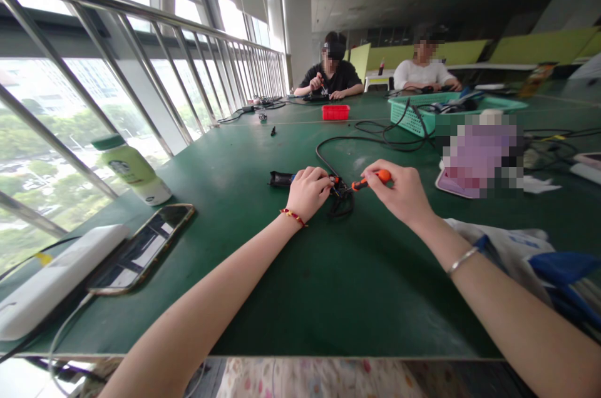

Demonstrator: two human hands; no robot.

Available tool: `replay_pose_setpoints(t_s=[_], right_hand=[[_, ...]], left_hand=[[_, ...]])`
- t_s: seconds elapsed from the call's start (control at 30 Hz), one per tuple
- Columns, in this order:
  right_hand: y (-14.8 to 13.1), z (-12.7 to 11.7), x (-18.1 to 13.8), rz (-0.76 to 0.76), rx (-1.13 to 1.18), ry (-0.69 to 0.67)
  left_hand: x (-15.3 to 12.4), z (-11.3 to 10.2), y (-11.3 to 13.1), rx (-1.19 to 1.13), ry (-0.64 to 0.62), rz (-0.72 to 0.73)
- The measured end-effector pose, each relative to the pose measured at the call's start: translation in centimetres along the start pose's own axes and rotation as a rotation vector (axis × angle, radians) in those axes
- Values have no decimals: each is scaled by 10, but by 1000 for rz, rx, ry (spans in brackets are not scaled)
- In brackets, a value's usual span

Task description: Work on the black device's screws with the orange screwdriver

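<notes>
My right hand [399,188] is closed around the handle of an orange and black screwdriver [385,176]. The screwdriver points left, at the end of a long black corded device [280,179] lying on the table. Over that device rests my left hand [310,188], its fingers curled down and gripping it. Small orange and dark parts and thin wires show at the device's right end, by the screwdriver's tip; they are too small to make out. A black cord [323,157] runs from there towards the back.
On the green table [282,298] a phone [145,251], a white power strip [66,273] and a green-capped bottle [134,169] stand left. A red box [335,112], a teal basket [413,119] and cables lie farther back. Two people sit across. A cloth bag [502,241] lies right.
</notes>
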State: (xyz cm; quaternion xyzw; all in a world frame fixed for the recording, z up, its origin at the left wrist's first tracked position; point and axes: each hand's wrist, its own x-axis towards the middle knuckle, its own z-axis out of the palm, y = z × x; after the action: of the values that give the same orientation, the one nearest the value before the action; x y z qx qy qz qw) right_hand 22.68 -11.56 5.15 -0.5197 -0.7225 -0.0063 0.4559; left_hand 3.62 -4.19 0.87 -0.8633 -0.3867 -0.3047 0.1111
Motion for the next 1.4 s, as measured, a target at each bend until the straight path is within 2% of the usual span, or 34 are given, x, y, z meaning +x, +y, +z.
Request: replay_pose_setpoints(t_s=[0.17,0.27,0.33,0.4,0.57,0.93,1.4], right_hand=[[-5,-4,-1,12,22,179],[-6,-5,-2,32,97,230],[-6,-4,-2,46,154,213],[-5,-2,-1,50,191,167],[-7,2,-2,45,208,75],[-4,0,-3,61,192,134],[0,4,-1,105,245,98]], left_hand=[[-2,-2,1,57,13,16],[-3,-10,-6,33,-17,80],[-4,-15,-17,10,-43,71],[-6,-17,-32,13,-71,2],[-12,-9,-55,37,-203,-88],[-12,-8,-51,106,-197,-76],[-12,-9,-51,135,-218,-77]])
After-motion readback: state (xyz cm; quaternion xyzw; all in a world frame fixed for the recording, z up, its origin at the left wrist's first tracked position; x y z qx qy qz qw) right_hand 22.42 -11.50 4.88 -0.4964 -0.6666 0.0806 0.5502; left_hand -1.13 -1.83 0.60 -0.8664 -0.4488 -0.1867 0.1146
